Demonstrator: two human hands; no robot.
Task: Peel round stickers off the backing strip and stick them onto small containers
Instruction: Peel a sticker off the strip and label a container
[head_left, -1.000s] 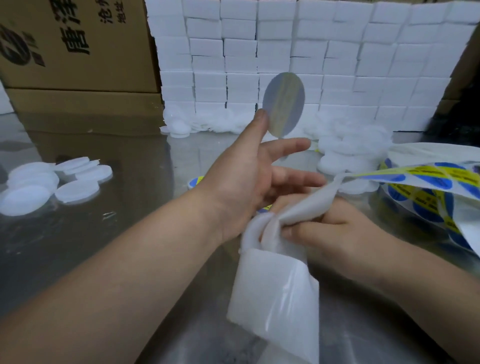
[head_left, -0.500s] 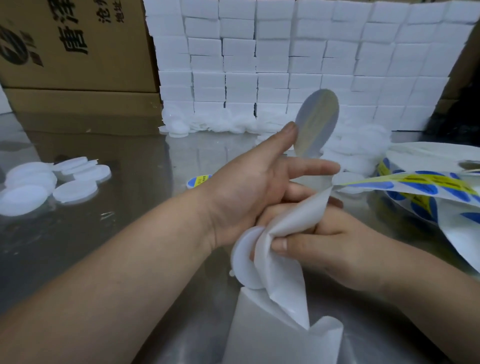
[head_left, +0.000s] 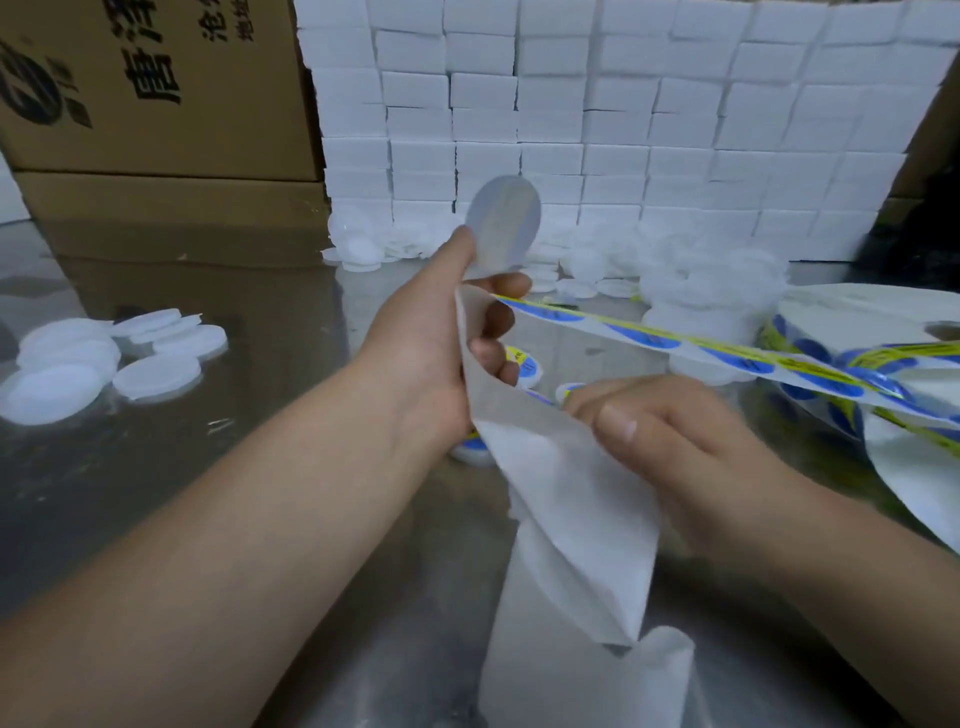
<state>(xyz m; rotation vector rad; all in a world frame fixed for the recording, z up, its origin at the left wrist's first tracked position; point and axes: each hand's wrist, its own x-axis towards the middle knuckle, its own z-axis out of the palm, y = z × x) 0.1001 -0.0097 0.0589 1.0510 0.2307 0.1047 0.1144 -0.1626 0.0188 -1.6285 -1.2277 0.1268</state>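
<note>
Because the round sticker (head_left: 503, 223) is a thin, almost weightless film with one tacky face, it will probably curl and cling to whatever it brushes. It is best carried by its very edge, and that is how it sits now, upright in the air and stuck by its lower rim to a raised fingertip of the left hand (head_left: 415, 358). The other fingers of that hand curl round the backing strip (head_left: 561, 493), which is limp, slick paper that folds and trails downward. The right hand (head_left: 670, 436) pinches the same strip lower down, keeping it taut. I judge a pull near the fold gives most control. Unpeeled blue-and-yellow stickers (head_left: 675, 340) run off to the right. Labelled containers (head_left: 522, 364) lie just beneath the hands, and plain white ones (head_left: 156, 374) sit well to the left on the shiny surface (head_left: 156, 467). They look light and likely to skid under pressure. Stacked white boxes (head_left: 623, 130) stand behind.
</note>
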